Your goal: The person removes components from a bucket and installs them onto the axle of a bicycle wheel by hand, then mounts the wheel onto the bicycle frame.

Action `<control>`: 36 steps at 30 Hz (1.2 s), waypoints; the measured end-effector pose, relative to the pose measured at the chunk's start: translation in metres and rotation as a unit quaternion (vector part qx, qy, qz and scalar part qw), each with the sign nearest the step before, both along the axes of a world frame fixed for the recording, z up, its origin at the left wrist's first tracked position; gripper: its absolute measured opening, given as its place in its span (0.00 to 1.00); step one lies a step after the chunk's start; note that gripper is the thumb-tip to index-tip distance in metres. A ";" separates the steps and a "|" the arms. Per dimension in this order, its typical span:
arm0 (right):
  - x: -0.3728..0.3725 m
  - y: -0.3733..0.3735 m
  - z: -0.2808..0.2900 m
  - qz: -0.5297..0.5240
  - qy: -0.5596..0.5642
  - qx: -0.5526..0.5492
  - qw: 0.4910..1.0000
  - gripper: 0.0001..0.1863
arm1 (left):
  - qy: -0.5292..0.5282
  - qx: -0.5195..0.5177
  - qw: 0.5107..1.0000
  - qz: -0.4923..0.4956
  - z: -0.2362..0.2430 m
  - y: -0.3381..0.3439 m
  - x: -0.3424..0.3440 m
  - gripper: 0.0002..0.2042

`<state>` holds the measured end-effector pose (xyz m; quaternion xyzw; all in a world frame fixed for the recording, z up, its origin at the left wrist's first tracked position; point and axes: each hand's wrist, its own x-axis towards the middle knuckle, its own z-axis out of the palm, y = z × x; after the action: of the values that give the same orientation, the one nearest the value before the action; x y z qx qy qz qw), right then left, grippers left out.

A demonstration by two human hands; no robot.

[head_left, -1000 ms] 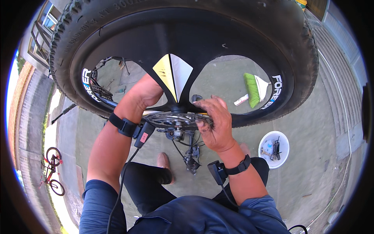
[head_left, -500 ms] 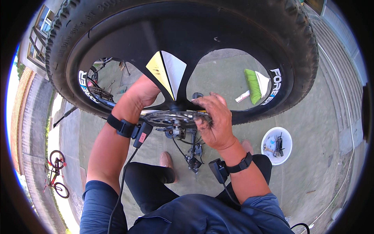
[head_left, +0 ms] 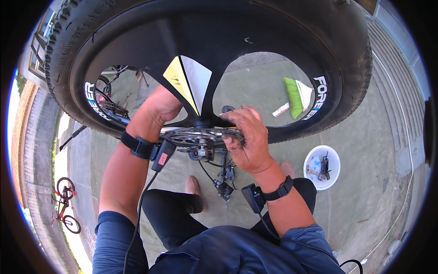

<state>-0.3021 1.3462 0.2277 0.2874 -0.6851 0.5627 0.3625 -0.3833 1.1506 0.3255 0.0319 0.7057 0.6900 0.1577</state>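
Observation:
A large black bicycle wheel with broad spokes and a knobby tyre fills the upper view. At its hub lies a round metal sprocket cluster, with the axle parts and a hanging derailleur below it. My right hand, its fingers dirty, grips the sprocket cluster's right side, thumb below and fingers above. My left hand reaches through the wheel's left opening behind the yellow-and-white spoke decal, which hides its fingers.
A white bucket with a black part and small pieces stands at right. Beyond the wheel lies a green-bristled broom head. A red bicycle stands far left, and another bicycle's parts show through the wheel. Cables run from my wrist devices.
The wheel and both hands sit slightly further left and higher in view, and the background has shifted a little too. Both hands keep their places on the wheel.

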 end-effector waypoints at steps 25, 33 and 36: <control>0.000 0.002 0.001 0.001 -0.006 0.010 1.000 0.20 | -0.037 0.014 0.998 -0.052 0.005 0.004 0.003 0.18; 0.000 -0.001 0.001 0.006 -0.005 0.002 1.000 0.20 | 0.016 -0.060 0.998 -0.021 -0.007 -0.008 -0.005 0.18; -0.001 0.000 0.000 0.003 -0.003 0.002 1.000 0.20 | -0.004 -0.024 0.999 -0.027 -0.003 -0.001 -0.002 0.17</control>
<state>-0.3026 1.3458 0.2277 0.2886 -0.6866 0.5629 0.3584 -0.3850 1.1492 0.3230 0.0441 0.7200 0.6688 0.1799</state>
